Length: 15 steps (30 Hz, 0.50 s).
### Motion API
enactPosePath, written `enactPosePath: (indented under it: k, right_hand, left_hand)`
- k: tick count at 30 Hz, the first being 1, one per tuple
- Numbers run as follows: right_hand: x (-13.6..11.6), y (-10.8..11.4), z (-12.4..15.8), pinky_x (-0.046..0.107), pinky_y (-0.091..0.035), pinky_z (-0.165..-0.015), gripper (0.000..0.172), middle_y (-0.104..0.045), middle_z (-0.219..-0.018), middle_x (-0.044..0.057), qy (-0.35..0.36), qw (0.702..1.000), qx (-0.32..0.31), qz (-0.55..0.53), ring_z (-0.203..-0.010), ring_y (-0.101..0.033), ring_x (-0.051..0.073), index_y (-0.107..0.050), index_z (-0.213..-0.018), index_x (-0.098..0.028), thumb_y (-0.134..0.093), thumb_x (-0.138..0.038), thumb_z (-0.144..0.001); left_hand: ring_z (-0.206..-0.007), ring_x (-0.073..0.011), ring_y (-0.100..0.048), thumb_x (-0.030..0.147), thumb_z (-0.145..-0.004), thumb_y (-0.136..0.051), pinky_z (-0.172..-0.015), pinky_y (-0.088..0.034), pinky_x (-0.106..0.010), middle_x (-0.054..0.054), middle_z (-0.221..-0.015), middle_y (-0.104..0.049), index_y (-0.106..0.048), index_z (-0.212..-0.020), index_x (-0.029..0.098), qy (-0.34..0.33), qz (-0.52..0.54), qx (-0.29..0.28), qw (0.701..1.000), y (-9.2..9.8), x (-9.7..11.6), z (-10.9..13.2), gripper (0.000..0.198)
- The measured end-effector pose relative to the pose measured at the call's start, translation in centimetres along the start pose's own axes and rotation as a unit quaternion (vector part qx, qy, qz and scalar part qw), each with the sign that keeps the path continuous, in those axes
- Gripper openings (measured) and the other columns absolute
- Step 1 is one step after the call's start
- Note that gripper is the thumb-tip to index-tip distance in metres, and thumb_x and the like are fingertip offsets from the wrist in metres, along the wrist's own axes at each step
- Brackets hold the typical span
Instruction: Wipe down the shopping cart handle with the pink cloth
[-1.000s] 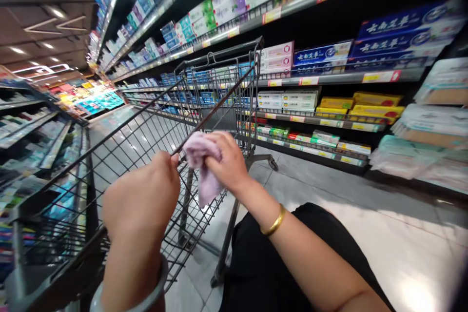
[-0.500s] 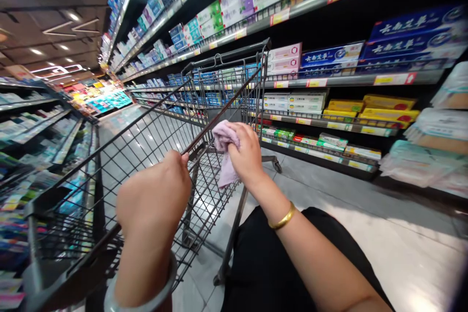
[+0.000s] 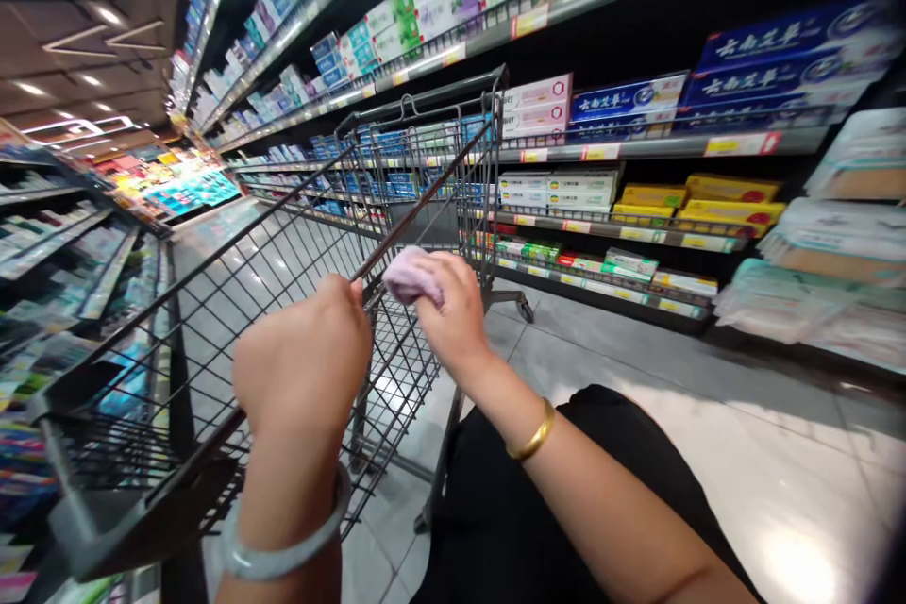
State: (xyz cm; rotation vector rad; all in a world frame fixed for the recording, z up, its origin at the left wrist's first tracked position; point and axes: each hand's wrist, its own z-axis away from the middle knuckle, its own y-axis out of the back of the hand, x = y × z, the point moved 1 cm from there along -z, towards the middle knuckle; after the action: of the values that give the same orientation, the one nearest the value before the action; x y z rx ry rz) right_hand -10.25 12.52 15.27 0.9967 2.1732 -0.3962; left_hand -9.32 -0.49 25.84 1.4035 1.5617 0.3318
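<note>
An empty wire shopping cart (image 3: 297,236) stands in front of me in a store aisle. My left hand (image 3: 304,368) is closed around the cart's right top rail, with a pale bangle on that wrist. My right hand (image 3: 453,316) presses a bunched pink cloth (image 3: 409,276) against the same rail, a little farther along it. The fingers of the right hand are wrapped over the cloth. A gold bracelet sits on my right wrist.
Shelves of boxed toothpaste (image 3: 623,104) run along the right side, close to the cart. Another shelf unit (image 3: 63,255) lines the left. The glossy tiled floor (image 3: 743,472) stretches down the aisle. My black clothing (image 3: 510,510) fills the bottom middle.
My right hand has slid back along the rail toward my left hand, and the cloth is now bunched up under the fingers rather than hanging down. The left hand has kept its grip.
</note>
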Motion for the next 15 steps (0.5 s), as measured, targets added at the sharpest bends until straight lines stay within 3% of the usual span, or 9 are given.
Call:
enactPosePath:
  k: [2,4,8,10,15]
  right_hand:
    - [-1.0,-0.3,0.7,0.041,-0.046,-0.114,0.051,-0.064,-0.13,0.005,0.071,0.996,-0.054,-0.015,-0.128,-0.055,0.022,-0.067,-0.122,-0.028,-0.054,-0.006,-0.079]
    - [-1.0,-0.6,1.4,0.04,-0.046,-0.113,0.05,-0.065,-0.128,0.006,0.08,0.994,-0.072,-0.021,-0.127,-0.056,0.021,-0.067,-0.121,-0.026,-0.054,-0.005,-0.078]
    - [1.4,-1.0,2.4,0.04,-0.049,-0.108,0.043,-0.066,-0.119,0.008,-0.076,0.996,-0.044,0.012,-0.118,-0.059,0.022,-0.068,-0.113,-0.022,-0.051,-0.005,-0.076]
    - [1.4,-1.0,2.6,0.04,-0.05,-0.107,0.043,-0.065,-0.119,0.008,-0.111,0.993,-0.034,0.021,-0.116,-0.059,0.023,-0.067,-0.114,-0.022,-0.052,-0.006,-0.077]
    - [-1.6,-1.1,3.0,0.038,-0.047,-0.112,0.046,-0.062,-0.128,0.01,0.014,0.998,-0.063,-0.028,-0.125,-0.055,0.022,-0.065,-0.124,-0.021,-0.055,-0.01,-0.081]
  left_hand:
    - [-0.062,-0.0323,-0.067,0.039,-0.105,-0.008,-0.053,-0.04,-0.035,-0.009,-0.063,-0.062,-0.064,-0.096,0.019,-0.001,0.007,0.001,1.0,-0.1,0.0,-0.1,0.059]
    - [-0.065,-0.0327,-0.068,0.039,-0.105,-0.007,-0.055,-0.043,-0.035,-0.01,-0.065,-0.064,-0.064,-0.097,0.018,-0.002,0.014,0.002,1.0,-0.1,0.2,-0.2,0.061]
    - [-0.071,-0.0332,-0.069,0.044,-0.105,-0.005,-0.063,-0.049,-0.039,-0.014,-0.072,-0.068,-0.064,-0.101,0.016,0.004,0.033,-0.012,0.999,0.1,0.7,-0.6,0.066]
    - [-0.073,-0.034,-0.07,0.044,-0.104,-0.005,-0.065,-0.05,-0.04,-0.015,-0.073,-0.068,-0.064,-0.102,0.015,0.006,0.042,-0.023,0.999,0.3,0.9,-0.8,0.066]
    - [-0.076,-0.0379,-0.072,0.04,-0.104,-0.002,-0.063,-0.049,-0.04,-0.018,-0.077,-0.07,-0.063,-0.105,0.013,-0.024,0.051,-0.021,0.998,0.5,1.1,-1.0,0.066]
